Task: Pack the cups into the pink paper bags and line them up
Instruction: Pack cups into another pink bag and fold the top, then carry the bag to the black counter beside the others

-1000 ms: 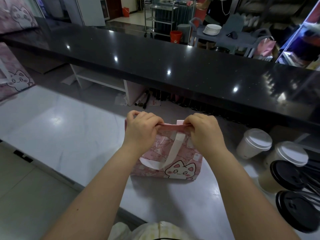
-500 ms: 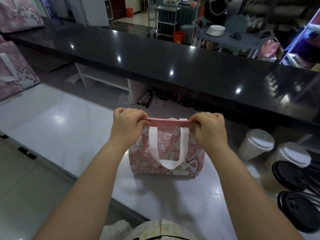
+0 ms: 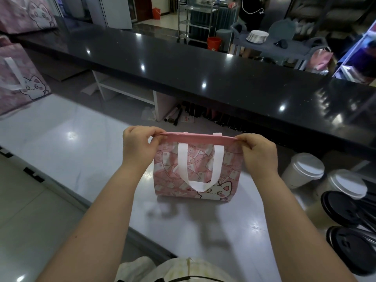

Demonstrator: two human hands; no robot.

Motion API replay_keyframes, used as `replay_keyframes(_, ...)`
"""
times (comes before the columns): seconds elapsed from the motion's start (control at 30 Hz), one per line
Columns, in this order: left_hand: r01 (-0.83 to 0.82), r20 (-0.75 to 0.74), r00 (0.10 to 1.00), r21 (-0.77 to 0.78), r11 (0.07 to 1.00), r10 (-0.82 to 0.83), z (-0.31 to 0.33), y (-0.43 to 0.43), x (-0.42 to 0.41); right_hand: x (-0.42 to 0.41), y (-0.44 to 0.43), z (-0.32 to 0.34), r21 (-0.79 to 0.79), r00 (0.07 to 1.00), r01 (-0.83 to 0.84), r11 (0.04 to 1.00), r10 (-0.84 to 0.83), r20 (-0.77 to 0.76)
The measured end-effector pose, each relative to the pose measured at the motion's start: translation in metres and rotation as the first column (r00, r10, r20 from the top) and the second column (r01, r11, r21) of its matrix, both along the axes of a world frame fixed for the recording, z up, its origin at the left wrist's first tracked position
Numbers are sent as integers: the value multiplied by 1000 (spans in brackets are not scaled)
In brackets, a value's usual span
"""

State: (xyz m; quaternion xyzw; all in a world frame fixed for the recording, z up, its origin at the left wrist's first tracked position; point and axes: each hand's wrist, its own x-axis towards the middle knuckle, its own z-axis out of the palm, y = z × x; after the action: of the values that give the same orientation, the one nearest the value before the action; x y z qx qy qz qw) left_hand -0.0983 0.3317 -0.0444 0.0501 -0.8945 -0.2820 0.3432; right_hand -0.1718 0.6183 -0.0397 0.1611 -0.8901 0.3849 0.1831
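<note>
**Both hands pinching the top edge of the pink bag**

In the centre of the frame I see the pink paper bag point(image 3: 195, 171) standing upright on the pale counter point(image 3: 67, 143). My left hand point(image 3: 140, 145) has its fingers closed on the left end of the bag's folded pink top edge, and my right hand point(image 3: 258, 153) pinches the right end the same way, so the rim runs straight between them. The mouth looks pressed flat (I cannot see inside, so I cannot tell whether a cup is in there). A white handle point(image 3: 200, 165) hangs down the front face in a loop, its bottom just above the printed cat at the lower right of the bag.

At the right of the frame, near the bag but apart from it, stand two cups with white lids point(image 3: 305, 169), and below them, at the lower right edge, two with black lids point(image 3: 345, 208). At the far left edge another pink bag point(image 3: 22, 78) with the same cat print stands on the counter. A dark glossy bar top point(image 3: 203, 66) crosses the upper half.
</note>
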Motion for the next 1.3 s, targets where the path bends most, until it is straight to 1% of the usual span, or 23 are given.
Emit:
replay_keyframes(0.03,34,-8,999,88,996,-33,-3,-1,1,0,1,-4,-81,999,-5,997,9,44)
replay_keyframes(0.07,60,3,998,209,976,-62,-6,-1,4,0,3,-9,-171,995,-11,985,28,96)
replay_keyframes(0.1,71,24,996,324,943,-83,-9,-1,7,2,4,-14,-258,987,-13,966,54,150)
replay_keyframes(0.17,66,69,991,487,871,-114,-21,-1,15,8,7,-28,-407,963,-5,914,114,242)
replay_keyframes(0.23,45,98,986,630,775,-138,-37,0,26,18,10,-47,-504,942,9,863,162,294)
replay_keyframes(0.3,15,123,981,718,695,-148,-56,3,39,31,13,-70,-540,927,34,841,176,332)
replay_keyframes(0.4,-12,165,971,754,657,-171,-83,11,57,48,18,-98,-566,875,106,817,194,443)
replay_keyframes(0.5,-81,191,975,782,617,-114,-98,20,71,57,19,-112,-614,814,174,770,238,529)
replay_keyframes(0.6,-126,195,978,831,541,-72,-105,27,76,64,17,-117,-643,797,182,744,272,540)
replay_keyframes(0.7,-157,204,978,851,502,-41,-104,29,79,68,10,-113,-671,800,197,715,278,532)
replay_keyframes(0.8,-199,185,980,872,448,75,-95,24,86,70,-8,-102,-696,803,204,688,288,521)
replay_keyframes(0.87,-219,167,974,879,424,155,-87,16,96,72,-27,-93,-722,789,186,667,337,514)
replay_keyframes(0.97,-215,117,957,900,379,266,-76,-1,120,78,-61,-81,-737,750,140,661,416,515)
replay_keyframes(1.07,-247,107,925,900,361,366,-72,-26,151,87,-103,-71,-746,709,62,663,497,500)
replay_keyframes(1.17,-270,114,878,919,286,465,-72,-60,189,101,-148,-61,-714,629,-94,694,598,498)
replay_keyframes(1.23,-284,128,839,932,226,529,-72,-84,213,111,-179,-52,-695,550,-233,681,681,483)
replay_keyframes(1.3,-271,120,809,945,184,575,-70,-111,234,120,-214,-42,-684,483,-341,644,745,461)
